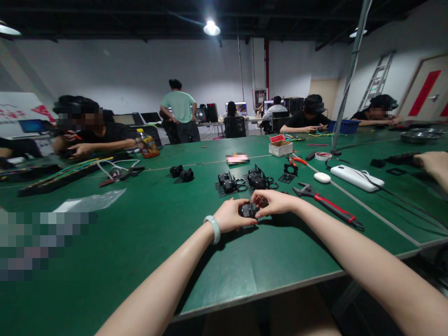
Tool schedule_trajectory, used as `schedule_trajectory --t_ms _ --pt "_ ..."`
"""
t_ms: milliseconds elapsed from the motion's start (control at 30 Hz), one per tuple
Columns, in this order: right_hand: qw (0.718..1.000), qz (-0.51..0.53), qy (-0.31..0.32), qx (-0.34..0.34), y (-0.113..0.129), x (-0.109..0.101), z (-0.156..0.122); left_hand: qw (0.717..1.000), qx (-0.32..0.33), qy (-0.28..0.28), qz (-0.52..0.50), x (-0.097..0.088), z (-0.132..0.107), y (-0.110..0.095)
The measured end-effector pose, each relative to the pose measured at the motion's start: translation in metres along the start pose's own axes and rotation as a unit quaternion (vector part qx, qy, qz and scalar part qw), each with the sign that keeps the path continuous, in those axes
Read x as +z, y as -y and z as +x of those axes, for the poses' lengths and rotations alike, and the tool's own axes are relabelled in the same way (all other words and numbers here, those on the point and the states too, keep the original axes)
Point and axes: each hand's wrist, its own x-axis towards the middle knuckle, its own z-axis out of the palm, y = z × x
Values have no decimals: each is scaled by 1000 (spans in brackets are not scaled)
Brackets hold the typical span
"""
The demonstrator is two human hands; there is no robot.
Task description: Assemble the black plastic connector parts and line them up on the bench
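Note:
My left hand (pixel 231 216), with a pale bangle on the wrist, and my right hand (pixel 275 202) meet over the green table (pixel 140 261). Both are closed round a small black plastic part (pixel 248 210) held between them just above the table top. Just beyond my hands lie more black parts of the same kind (pixel 229 182) and another cluster with loose black rings (pixel 258 179). A further pair of black parts (pixel 182 173) lies to the left.
An adjustable wrench with red handle (pixel 327 203) lies right of my hands. Beyond it are a white device (pixel 356 177), a white mouse-shaped object (pixel 322 177), tape roll (pixel 323 156), small box (pixel 280 147). A clear plastic bag (pixel 91 201) lies left. Other people work around the table.

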Motion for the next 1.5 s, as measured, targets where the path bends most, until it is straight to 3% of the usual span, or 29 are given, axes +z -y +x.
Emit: schedule_trajectory --t_ms 833,1500 --pt "998 -42 38 0 -8 -1 3 1000 4 -8 15 0 -1 1" --pt "996 -56 70 21 -1 -2 1 1000 -4 -7 3 1 -2 -1"
